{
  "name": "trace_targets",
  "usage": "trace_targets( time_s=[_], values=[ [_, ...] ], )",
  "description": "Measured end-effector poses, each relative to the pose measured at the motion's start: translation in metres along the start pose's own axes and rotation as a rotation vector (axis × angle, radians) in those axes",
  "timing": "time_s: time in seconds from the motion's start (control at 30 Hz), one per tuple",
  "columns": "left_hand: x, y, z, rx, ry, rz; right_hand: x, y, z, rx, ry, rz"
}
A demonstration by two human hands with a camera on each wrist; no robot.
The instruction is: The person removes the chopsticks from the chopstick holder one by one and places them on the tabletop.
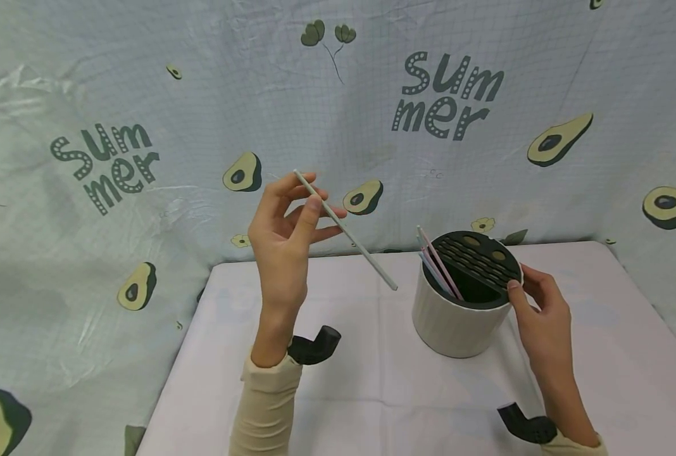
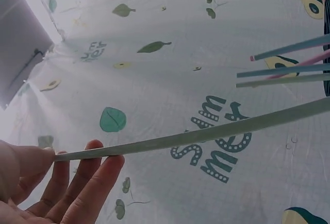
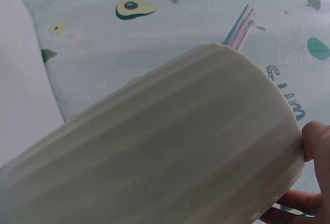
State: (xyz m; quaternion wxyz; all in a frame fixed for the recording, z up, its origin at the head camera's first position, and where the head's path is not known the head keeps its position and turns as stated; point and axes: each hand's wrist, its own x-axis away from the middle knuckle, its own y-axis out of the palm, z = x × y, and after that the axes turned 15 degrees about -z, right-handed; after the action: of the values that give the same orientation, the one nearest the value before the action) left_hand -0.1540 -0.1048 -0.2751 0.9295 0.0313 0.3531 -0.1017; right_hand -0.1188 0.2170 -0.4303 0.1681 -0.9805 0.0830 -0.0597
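My left hand (image 1: pixel 287 231) is raised above the left part of the table. Its thumb and fingers pinch a thin, pale green stick (image 1: pixel 356 242) near the upper end. The stick slants down to the right, its lower end short of a white, ribbed, round holder (image 1: pixel 457 326). A black slotted insert (image 1: pixel 475 263) tops this holder. Several pastel sticks (image 1: pixel 437 266), pink, blue and green, lean in its open left section. With thumb at the rim and fingers round the far side, my right hand (image 1: pixel 545 316) grips the holder's right edge. In the right wrist view the ribbed wall (image 3: pixel 170 147) hides the insert.
A pale cloth covers the table (image 1: pixel 361 380). Close behind its back edge hangs a sheet (image 1: pixel 292 114) printed with avocados and lettering. Black wrist-worn devices (image 1: pixel 315 346) sit on both forearms.
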Motion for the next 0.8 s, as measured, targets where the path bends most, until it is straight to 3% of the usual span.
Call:
trace_targets(
  time_s=[0.3, 0.8],
  values=[
    [0.011, -0.02, -0.015, -0.096, -0.117, -0.022, 0.0, -0.007, 0.001, 0.043, 0.003, -0.052],
    [0.031, -0.057, -0.052, -0.137, -0.314, -0.012, 0.001, -0.007, 0.001, 0.076, 0.007, -0.053]
  ],
)
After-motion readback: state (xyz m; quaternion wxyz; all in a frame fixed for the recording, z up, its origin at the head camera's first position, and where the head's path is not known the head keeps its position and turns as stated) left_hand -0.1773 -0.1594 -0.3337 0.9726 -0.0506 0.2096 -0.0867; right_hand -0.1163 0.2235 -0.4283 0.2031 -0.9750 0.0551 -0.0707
